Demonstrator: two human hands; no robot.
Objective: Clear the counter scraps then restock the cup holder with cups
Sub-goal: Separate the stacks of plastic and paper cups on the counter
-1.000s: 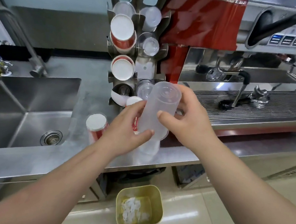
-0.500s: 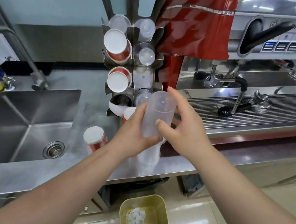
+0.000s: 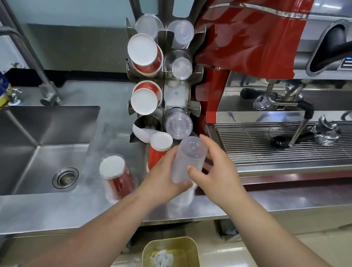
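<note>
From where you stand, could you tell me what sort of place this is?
Most likely a café's work counter: a red espresso machine with a drip grate, a metal cup holder stocked with paper and plastic cups, and a steel sink.

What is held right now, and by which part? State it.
A stack of clear plastic cups, upside down: the left hand grips its lower side, the right hand pinches the opposite side near the rim end.
</note>
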